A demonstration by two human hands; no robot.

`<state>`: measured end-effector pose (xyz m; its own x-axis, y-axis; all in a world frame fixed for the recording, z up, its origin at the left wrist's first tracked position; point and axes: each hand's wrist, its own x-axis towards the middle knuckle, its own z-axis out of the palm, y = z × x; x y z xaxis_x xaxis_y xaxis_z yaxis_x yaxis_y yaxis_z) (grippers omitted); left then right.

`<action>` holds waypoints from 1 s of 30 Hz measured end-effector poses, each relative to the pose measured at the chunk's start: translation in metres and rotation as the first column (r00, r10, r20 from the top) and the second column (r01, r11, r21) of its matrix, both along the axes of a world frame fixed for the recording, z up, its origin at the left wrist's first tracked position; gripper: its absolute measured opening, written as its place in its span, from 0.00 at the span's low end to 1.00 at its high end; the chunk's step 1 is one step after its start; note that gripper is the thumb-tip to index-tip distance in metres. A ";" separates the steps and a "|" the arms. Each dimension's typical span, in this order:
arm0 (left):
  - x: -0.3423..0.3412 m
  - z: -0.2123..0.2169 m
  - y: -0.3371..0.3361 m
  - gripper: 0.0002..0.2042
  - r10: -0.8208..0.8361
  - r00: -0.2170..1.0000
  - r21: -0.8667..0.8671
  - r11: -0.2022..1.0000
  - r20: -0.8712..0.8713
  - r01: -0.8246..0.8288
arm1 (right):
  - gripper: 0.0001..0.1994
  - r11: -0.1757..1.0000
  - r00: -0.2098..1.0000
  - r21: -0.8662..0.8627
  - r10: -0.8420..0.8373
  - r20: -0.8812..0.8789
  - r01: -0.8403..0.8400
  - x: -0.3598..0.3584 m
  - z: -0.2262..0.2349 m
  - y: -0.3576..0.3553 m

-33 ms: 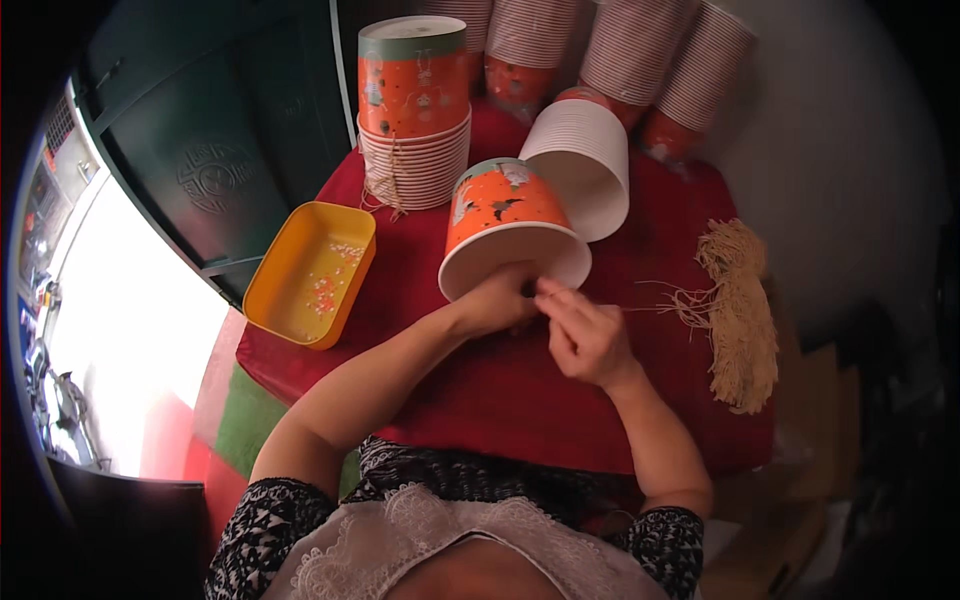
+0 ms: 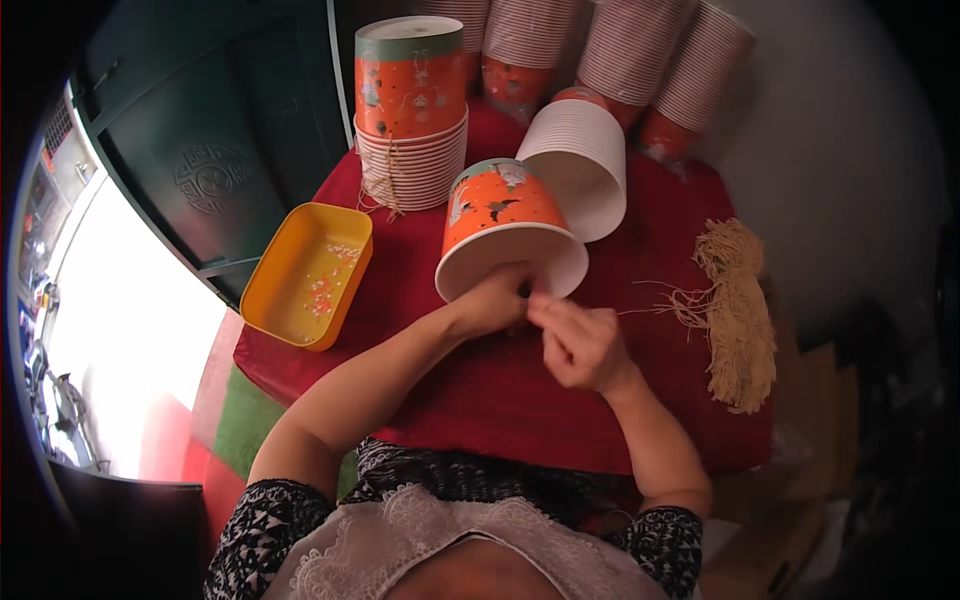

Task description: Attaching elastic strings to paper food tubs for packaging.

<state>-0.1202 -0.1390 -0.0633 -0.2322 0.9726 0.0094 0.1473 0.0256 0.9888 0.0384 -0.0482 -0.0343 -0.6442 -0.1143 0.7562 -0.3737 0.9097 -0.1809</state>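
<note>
An orange paper tub with a green base band lies tilted on its side, its white-rimmed mouth toward me. My left hand is at the lower part of that mouth, fingers curled and partly hidden by the hand itself. Close beside it, my right hand is closed in a pinch, its fingertips meeting the left hand's fingers. Whatever lies between them is too small to make out. Behind the tub rests a nested stack of white-rimmed tubs, also on its side.
A yellow tray holding small white and orange bits stands at left. Behind it rises an upright tub stack tied with string. A bundle of tan strings lies at right on the red cloth. More tub stacks line the back.
My right hand has shifted very slightly left and down beside the left hand. The tub and my left hand keep their places, apart from a slight shift of the whole view.
</note>
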 end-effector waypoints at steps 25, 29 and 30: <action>-0.003 -0.002 -0.004 0.07 -0.011 0.999 0.032 0.999 0.039 0.010 | 0.05 0.900 0.918 -0.182 -0.384 0.093 0.395 -0.014 -0.038 0.016; 0.005 -0.012 -0.003 0.09 0.139 0.894 0.321 0.947 -0.427 0.006 | 0.04 0.890 0.922 -0.243 -0.366 0.130 0.387 -0.017 -0.049 0.021; 0.007 -0.015 -0.004 0.09 0.138 0.894 0.317 0.949 -0.427 0.005 | 0.04 0.887 0.923 -0.256 -0.361 0.132 0.384 -0.018 -0.049 0.021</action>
<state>-0.1136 -0.1427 -0.0778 -0.1989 0.8878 0.4150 0.5752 -0.2371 0.7829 0.0208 -0.0273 -0.0830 -0.6571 0.3483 0.6685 0.0088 0.8903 -0.4553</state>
